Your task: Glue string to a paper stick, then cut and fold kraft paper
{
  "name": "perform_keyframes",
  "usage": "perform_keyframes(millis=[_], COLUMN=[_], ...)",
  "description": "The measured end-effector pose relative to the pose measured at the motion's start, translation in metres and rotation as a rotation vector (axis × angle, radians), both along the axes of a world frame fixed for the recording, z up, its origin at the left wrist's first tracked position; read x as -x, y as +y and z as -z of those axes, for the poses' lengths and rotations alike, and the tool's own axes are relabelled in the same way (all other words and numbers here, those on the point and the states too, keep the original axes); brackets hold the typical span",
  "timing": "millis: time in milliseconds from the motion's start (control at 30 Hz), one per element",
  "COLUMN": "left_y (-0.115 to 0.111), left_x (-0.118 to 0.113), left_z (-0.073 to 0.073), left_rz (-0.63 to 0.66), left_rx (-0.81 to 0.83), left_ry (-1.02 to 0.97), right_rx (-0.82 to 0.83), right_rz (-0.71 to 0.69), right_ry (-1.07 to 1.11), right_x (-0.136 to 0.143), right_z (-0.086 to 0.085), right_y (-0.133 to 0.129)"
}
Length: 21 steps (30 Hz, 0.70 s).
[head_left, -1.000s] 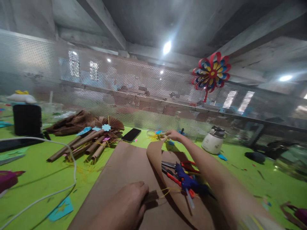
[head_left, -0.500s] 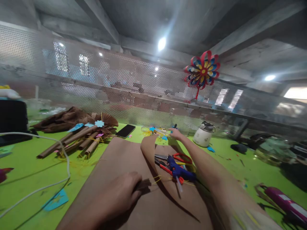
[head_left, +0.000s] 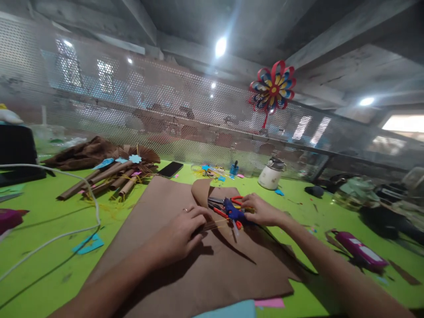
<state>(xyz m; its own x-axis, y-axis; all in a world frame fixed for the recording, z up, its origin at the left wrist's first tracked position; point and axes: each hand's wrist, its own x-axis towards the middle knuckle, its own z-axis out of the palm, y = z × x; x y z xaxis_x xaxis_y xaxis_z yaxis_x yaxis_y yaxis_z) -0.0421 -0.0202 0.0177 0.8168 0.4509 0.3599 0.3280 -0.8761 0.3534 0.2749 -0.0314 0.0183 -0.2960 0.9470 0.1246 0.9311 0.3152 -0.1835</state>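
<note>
Atop brown paper (head_left: 159, 212), a blue glue gun (head_left: 234, 213) lies among red-handled tools (head_left: 220, 213) — presumably bunched for easy reach — with my right hand (head_left: 263, 210) half-curled at their edge, any hold impossible to tell. My left hand (head_left: 185, 227) pinches a brown strip (head_left: 211, 225), perhaps steadying it. Farther out on the green table (head_left: 66, 234), a purple object's (head_left: 344, 240) pale label (head_left: 368, 253) is unreadable.

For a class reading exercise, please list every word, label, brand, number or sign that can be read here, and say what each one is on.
No text is readable in this view.
Pale label on the purple object: too blurred to read.
Marks on the white lidded bottle: too small to tell lettering from pattern.
Blue glue gun and brown paper sheet: no legible lettering.
</note>
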Motion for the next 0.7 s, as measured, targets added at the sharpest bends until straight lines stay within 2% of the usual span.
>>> perform_keyframes(millis=[100,200,300,500,600,700], left_y=[0.000,0.004,0.009,0.020,0.025,0.025], left_x=[-0.007,-0.010,-0.009,-0.008,-0.008,-0.008], left_z=[0.011,0.026,0.034,0.040,0.040,0.036], left_rz=[0.046,-0.019,-0.114,-0.106,-0.101,-0.115], left_rx=[-0.109,-0.208,-0.281,-0.257,-0.213,-0.169], left_ry=[0.043,0.103,0.131,0.084,0.063,0.093], right_rx=[-0.027,-0.094,-0.169,-0.245,-0.308,-0.399], right_rz=[0.005,0.041,0.074,0.119,0.192,0.319], right_ry=[0.019,0.053,0.090,0.124,0.132,0.130], right_x=[0.016,0.020,0.017,0.007,-0.005,-0.029], right_z=[0.008,0.020,0.030,0.041,0.038,0.029], right_y=[-0.006,-0.009,-0.014,-0.026,-0.033,-0.036])
